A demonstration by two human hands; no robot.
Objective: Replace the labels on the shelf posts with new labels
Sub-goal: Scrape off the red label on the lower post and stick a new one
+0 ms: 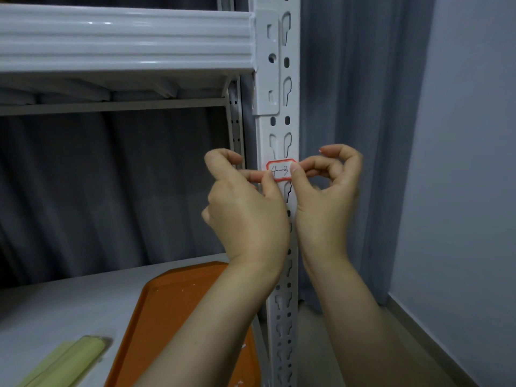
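At far left I see a pale yellow-green strip (64,361) lying on the lower shelf board (69,300), with an orange tray (167,317) just to its right on the same board. Above them runs the white shelf beam (125,37), which joins the perforated white shelf post (279,79). My left hand (245,208) is raised against the post, thumb and forefinger pinching the left edge of the label (280,170). The label is white with a red border and handwritten characters; it sits on the front face of the post, below the beam bracket, between both hands. My right hand (326,191) pinches the label's right edge with thumb and forefinger, the remaining fingers curled clear. I cannot tell whether the label is fully adhered. A grey curtain (349,135) hangs behind the post, and a pale wall (460,163) stands at far right.
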